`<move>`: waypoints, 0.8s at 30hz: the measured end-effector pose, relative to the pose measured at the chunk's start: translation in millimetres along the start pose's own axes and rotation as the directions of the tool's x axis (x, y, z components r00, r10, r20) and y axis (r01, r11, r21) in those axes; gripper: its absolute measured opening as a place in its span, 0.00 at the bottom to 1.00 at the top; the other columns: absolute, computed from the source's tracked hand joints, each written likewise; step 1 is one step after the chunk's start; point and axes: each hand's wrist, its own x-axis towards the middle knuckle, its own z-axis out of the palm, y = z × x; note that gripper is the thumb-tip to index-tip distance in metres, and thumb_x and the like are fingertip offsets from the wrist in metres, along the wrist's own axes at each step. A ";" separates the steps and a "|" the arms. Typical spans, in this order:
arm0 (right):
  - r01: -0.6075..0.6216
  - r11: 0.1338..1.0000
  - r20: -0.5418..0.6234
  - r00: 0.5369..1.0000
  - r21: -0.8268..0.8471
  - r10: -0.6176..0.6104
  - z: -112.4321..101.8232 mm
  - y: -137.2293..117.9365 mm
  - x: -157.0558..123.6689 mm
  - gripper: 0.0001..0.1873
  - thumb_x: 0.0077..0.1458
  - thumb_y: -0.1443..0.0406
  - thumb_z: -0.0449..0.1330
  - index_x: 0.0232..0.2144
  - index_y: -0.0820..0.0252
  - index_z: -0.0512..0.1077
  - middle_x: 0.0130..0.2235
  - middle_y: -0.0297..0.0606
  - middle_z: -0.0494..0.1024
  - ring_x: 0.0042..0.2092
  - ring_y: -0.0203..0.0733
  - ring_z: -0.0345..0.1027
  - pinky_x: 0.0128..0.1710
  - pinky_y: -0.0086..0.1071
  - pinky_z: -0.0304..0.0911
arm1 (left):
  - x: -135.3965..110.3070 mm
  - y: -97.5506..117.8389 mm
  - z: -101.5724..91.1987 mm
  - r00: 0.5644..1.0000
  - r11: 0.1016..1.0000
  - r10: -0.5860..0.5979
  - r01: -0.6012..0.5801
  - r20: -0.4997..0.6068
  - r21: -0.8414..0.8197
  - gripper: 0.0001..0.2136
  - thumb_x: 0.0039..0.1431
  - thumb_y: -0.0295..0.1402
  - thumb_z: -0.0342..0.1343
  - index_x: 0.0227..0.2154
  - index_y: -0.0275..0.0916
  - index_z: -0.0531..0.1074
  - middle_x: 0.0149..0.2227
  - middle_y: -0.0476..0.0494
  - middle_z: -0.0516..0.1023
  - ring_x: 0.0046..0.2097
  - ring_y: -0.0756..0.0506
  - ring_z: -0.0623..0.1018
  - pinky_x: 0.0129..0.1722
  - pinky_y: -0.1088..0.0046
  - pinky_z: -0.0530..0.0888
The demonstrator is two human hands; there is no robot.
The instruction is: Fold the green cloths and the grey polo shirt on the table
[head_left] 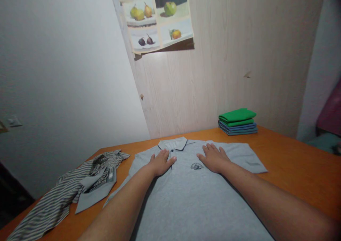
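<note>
A grey polo shirt (191, 198) lies spread face up on the orange table (293, 170), collar toward the wall. My left hand (161, 162) rests flat on its chest just left of the button placket, fingers together and stretched out. My right hand (213, 157) lies flat on the shirt to the right of the small chest logo (196, 166), fingers slightly apart. Neither hand holds anything.
A crumpled striped shirt (80, 184) lies at the table's left edge. A stack of folded green and blue garments (238, 121) stands at the back right by the wooden wall panel. A fruit poster (160, 21) hangs on that panel.
</note>
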 end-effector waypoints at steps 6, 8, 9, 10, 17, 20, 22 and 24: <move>-0.007 1.000 0.006 1.000 0.007 0.007 -0.5 -1.3 0.3 0.43 0.64 0.44 0.38 0.70 0.66 0.51 0.72 0.52 0.47 0.72 0.57 0.34 0.67 0.57 0.30 | 11.9 14.8 -2.2 0.995 0.999 0.050 -0.049 -0.083 0.012 0.35 0.68 0.56 0.33 0.69 0.38 0.48 0.73 0.34 0.43 0.73 0.36 0.43 0.67 0.43 0.46; -0.007 1.000 0.007 1.000 0.006 0.007 -0.6 -1.7 0.4 0.43 0.64 0.44 0.39 0.70 0.66 0.50 0.72 0.52 0.47 0.72 0.57 0.34 0.67 0.58 0.30 | 15.2 24.2 0.9 0.994 0.996 0.088 -0.087 -0.071 0.010 0.35 0.68 0.56 0.33 0.70 0.40 0.47 0.74 0.37 0.41 0.73 0.37 0.42 0.68 0.46 0.44; -0.008 1.000 0.006 1.000 0.003 0.008 -0.6 -1.8 0.4 0.43 0.64 0.44 0.39 0.70 0.66 0.50 0.72 0.52 0.47 0.72 0.57 0.34 0.67 0.57 0.30 | 15.9 28.4 3.1 0.994 0.995 0.097 -0.097 -0.052 0.007 0.35 0.67 0.57 0.33 0.70 0.41 0.47 0.73 0.38 0.41 0.73 0.37 0.42 0.68 0.46 0.45; -0.010 1.000 0.006 1.000 -0.001 0.010 -0.6 -1.8 0.5 0.43 0.64 0.43 0.38 0.70 0.66 0.50 0.72 0.51 0.46 0.72 0.56 0.33 0.67 0.57 0.30 | 16.2 31.8 5.3 0.995 0.995 0.100 -0.100 -0.029 0.002 0.36 0.67 0.57 0.33 0.70 0.41 0.49 0.73 0.38 0.42 0.73 0.37 0.43 0.68 0.46 0.47; 0.000 1.000 0.001 1.000 0.005 0.000 0.6 -1.1 0.4 0.44 0.64 0.43 0.38 0.70 0.66 0.50 0.72 0.52 0.46 0.72 0.56 0.33 0.68 0.56 0.29 | 10.5 37.6 4.7 0.997 0.998 0.070 -0.070 0.014 0.000 0.37 0.66 0.59 0.30 0.70 0.40 0.50 0.73 0.36 0.42 0.73 0.35 0.44 0.66 0.43 0.49; -0.003 1.000 0.004 1.000 0.010 0.003 0.7 -1.6 0.5 0.43 0.64 0.43 0.38 0.70 0.66 0.50 0.72 0.52 0.46 0.73 0.56 0.33 0.67 0.56 0.29 | -1.0 39.8 -4.6 0.997 0.997 0.079 -0.079 -0.010 0.007 0.36 0.66 0.58 0.33 0.70 0.40 0.50 0.73 0.36 0.41 0.73 0.35 0.43 0.67 0.43 0.48; -0.001 1.000 0.007 1.000 0.010 0.001 0.1 -1.7 0.4 0.43 0.64 0.43 0.38 0.70 0.67 0.50 0.72 0.53 0.46 0.73 0.56 0.32 0.67 0.56 0.29 | -15.4 42.0 -11.3 0.996 0.997 0.083 -0.083 -0.018 0.001 0.36 0.67 0.57 0.35 0.70 0.40 0.50 0.73 0.36 0.42 0.73 0.34 0.44 0.67 0.43 0.48; 0.008 1.000 0.005 1.000 0.013 -0.008 -0.9 -1.6 0.0 0.43 0.64 0.43 0.38 0.70 0.66 0.50 0.72 0.53 0.46 0.73 0.56 0.32 0.67 0.56 0.29 | -35.0 44.1 -17.0 0.997 0.997 0.080 -0.080 -0.010 -0.015 0.35 0.67 0.56 0.36 0.70 0.40 0.51 0.73 0.35 0.43 0.73 0.34 0.45 0.67 0.42 0.49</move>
